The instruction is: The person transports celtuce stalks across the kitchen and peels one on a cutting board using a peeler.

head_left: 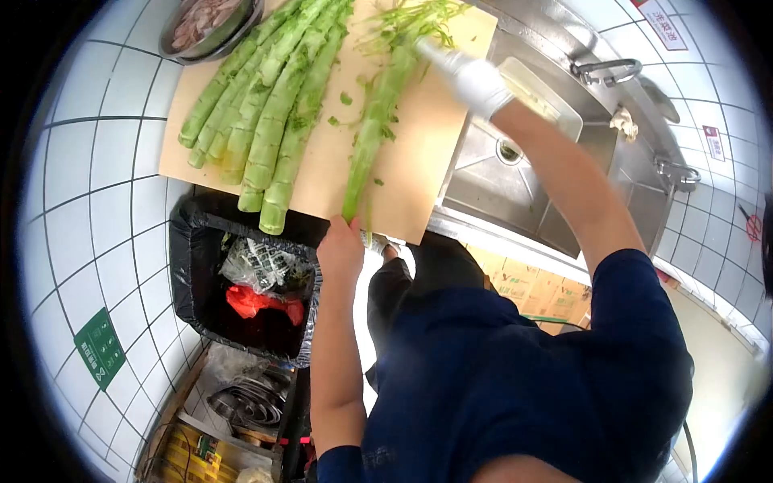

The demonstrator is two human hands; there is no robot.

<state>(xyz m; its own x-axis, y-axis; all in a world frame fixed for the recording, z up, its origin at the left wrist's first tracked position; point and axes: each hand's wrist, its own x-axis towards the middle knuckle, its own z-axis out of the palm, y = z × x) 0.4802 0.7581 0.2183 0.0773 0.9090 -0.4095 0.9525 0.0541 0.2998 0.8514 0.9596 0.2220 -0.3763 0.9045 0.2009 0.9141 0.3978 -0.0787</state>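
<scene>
Green celtuce stalk [375,129] on our cutting board [423,173]
We grasp its near end in our left hand [341,244]; our gloved right hand [475,79] is by the leaves [405,30], grip unclear.

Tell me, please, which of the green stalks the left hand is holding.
The rightmost stalk, lying apart from the bunch on the board: the left hand grips its near end, while no hand touches the others.

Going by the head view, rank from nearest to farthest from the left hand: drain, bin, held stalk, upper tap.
1. Held stalk: in the left hand.
2. Bin: beside it, leftward.
3. Drain: right.
4. Upper tap: farther right.
</scene>
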